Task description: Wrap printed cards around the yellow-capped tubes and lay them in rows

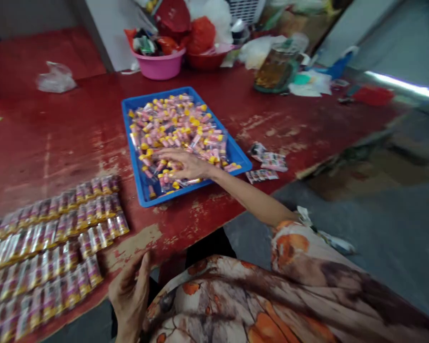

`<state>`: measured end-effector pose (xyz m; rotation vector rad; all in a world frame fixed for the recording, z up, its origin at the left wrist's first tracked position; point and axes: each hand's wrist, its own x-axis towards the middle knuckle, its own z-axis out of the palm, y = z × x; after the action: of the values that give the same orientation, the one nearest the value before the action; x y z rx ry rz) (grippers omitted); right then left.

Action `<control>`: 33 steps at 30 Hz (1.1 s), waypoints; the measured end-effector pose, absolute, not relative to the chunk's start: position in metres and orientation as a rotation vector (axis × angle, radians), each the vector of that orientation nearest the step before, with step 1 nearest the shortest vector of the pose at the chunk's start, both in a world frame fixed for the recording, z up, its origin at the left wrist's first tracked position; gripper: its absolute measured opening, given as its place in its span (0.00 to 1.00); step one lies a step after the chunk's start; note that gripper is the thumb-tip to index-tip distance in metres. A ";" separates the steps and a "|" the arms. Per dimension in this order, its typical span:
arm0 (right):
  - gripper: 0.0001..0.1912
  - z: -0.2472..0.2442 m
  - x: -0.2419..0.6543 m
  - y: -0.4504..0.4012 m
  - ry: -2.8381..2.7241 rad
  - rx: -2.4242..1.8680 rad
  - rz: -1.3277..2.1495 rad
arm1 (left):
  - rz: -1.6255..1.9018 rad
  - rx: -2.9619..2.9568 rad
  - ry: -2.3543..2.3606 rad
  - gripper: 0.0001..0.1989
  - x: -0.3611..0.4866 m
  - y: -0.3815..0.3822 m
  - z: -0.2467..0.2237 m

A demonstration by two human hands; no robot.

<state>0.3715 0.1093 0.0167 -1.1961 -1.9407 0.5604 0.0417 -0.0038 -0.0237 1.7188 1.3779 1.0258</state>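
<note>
A blue tray (142,194) on the red table holds a loose heap of small pink tubes with yellow caps (171,126), some in clear wrapping. My right hand (188,164) reaches into the tray's near part, fingers spread and touching the tubes; I see nothing gripped in it. At the table's front edge, my left hand (128,295) is held palm inward, thumb and forefinger apart, with nothing visible between them. To its left, wrapped packs with yellow ends (53,233) lie side by side in several neat rows.
Right of the tray lie a few small printed packets (268,162). Along the back stand a pink basin (160,64) full of bags, a red basin (207,59) and a large glass jar (277,69). A crumpled clear bag (56,77) lies at the back left.
</note>
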 end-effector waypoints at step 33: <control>0.22 -0.061 0.362 -0.095 -1.654 -2.111 0.060 | 0.766 1.978 0.929 0.13 0.147 -0.004 -0.026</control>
<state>0.3624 -0.0948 -0.0607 -2.1114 -1.6537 0.0600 0.1473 -0.0043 -0.0259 1.9780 0.9286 0.7660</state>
